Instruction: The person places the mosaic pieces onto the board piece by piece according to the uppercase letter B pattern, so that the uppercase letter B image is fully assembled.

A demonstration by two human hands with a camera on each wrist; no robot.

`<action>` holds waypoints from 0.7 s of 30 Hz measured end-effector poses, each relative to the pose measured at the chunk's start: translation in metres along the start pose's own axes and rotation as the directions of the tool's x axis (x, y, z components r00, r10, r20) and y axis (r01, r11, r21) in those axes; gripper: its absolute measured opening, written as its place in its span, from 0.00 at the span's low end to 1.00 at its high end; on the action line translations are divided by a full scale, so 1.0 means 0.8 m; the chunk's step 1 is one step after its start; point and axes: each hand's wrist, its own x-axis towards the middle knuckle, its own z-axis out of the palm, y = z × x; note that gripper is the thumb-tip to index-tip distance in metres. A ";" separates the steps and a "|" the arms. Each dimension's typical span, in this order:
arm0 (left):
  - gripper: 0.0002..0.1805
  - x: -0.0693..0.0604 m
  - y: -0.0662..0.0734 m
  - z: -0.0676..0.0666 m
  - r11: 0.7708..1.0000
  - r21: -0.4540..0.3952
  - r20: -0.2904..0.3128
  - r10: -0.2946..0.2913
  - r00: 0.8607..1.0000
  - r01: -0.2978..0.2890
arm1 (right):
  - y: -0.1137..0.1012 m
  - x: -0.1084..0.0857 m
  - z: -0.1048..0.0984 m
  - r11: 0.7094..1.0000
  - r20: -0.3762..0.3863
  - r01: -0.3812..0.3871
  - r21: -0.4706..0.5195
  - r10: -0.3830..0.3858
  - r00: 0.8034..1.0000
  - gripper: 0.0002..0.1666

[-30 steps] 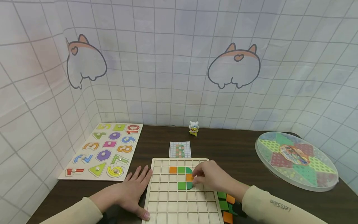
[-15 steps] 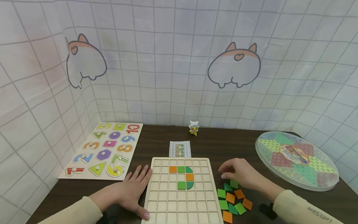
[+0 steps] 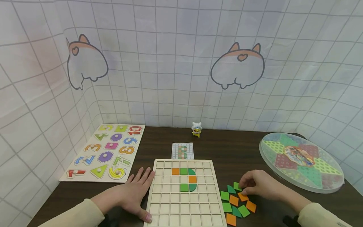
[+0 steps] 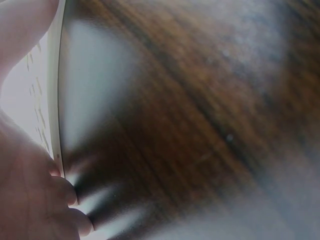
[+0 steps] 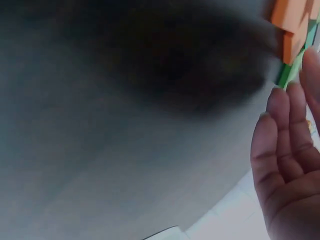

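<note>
A light wooden grid board (image 3: 170,208) lies on the dark table, with orange, green square and green quarter-round tiles (image 3: 184,188) set in its upper cells. My left hand (image 3: 131,192) rests with spread fingers along the board's left edge, its thumb on the lower corner. To the right of the board is a loose group of orange and green tiles (image 3: 233,200). Over its upper right side is my right hand (image 3: 261,184), fingers slightly bent, beside a green square tile (image 3: 237,186) and an orange tile (image 3: 243,197). In the right wrist view thumb and fingers stand apart; contact is unclear.
A small printed pattern card (image 3: 182,151) lies behind the board, with a little figurine (image 3: 196,129) farther back. A number puzzle board (image 3: 105,153) lies at the left. A round Chinese checkers board (image 3: 302,162) is at the right. Patterned cloth (image 3: 170,63) surrounds the table.
My right hand has left the grid board and moved right, then down to the loose tiles. My left hand stays at the board's edge.
</note>
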 end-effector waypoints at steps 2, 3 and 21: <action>0.80 -0.003 0.004 -0.003 1.000 0.007 0.004 0.001 1.000 -0.001 | 0.003 -0.006 0.002 0.999 0.018 0.031 0.026 -0.031 0.999 0.07; 0.80 -0.004 0.005 -0.004 1.000 0.006 0.002 0.002 1.000 -0.002 | 0.004 -0.008 0.003 0.999 0.022 0.041 0.034 -0.042 0.999 0.07; 0.82 0.001 -0.001 -0.001 1.000 0.003 0.006 0.019 1.000 -0.019 | -0.002 -0.010 0.012 1.000 -0.002 -0.009 -0.028 0.009 1.000 0.09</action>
